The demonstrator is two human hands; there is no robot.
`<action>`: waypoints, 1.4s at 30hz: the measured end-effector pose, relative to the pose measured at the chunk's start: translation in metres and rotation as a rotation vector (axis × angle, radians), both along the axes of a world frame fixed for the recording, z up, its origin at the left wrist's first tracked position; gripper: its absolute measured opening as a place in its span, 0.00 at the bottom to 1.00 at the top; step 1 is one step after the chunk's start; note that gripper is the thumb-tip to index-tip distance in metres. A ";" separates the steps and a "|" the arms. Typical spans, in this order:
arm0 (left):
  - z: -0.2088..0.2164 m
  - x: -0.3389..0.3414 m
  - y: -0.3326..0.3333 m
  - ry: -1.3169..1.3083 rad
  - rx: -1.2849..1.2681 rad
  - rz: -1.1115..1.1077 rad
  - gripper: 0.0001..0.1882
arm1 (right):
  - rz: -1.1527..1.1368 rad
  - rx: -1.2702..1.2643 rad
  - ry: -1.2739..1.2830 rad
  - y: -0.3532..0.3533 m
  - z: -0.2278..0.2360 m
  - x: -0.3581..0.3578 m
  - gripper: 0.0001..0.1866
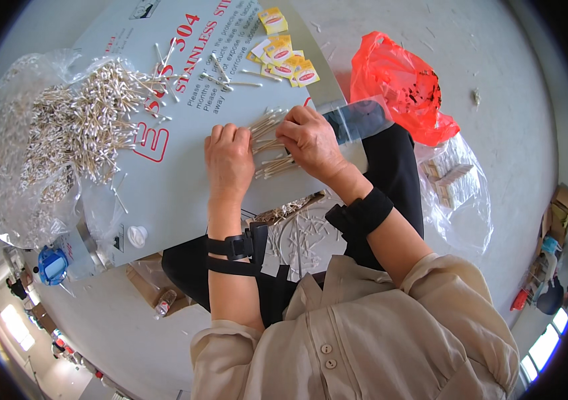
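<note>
Several cotton swabs (268, 125) lie side by side on the table between my hands, roughly in a row. My left hand (229, 159) is closed, its curled fingers at the left ends of the swabs. From the other side my right hand (312, 141) pinches at their right ends; the fingertips of both hands are partly hidden. Nearer to me, a small group of swabs (276, 166) rests below the right hand. A clear plastic sleeve (364, 119) sticks out past the table edge beside my right wrist.
A big clear bag (4, 140) spills a heap of cotton swabs (90, 113) at the left. Loose swabs (220, 77) and yellow printed cards (284, 59) lie farther back. To the right are a red plastic bag (397, 83) and a clear bag of packs (454, 177). Swabs litter the floor.
</note>
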State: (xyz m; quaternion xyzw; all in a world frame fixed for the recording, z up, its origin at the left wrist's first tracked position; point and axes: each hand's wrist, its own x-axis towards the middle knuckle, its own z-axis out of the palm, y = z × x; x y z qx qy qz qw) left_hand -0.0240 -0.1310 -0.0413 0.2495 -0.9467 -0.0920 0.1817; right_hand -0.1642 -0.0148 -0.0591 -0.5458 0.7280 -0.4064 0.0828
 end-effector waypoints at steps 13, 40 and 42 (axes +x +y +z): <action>0.004 0.000 -0.015 -0.074 -0.157 -0.212 0.04 | 0.005 -0.041 0.002 0.000 -0.003 0.000 0.04; 0.038 0.070 0.020 0.194 0.714 0.009 0.06 | -0.018 -0.146 -0.038 -0.002 0.015 0.001 0.13; 0.046 0.083 0.029 0.063 0.780 -0.006 0.04 | -0.092 -0.167 -0.060 0.006 0.012 -0.002 0.11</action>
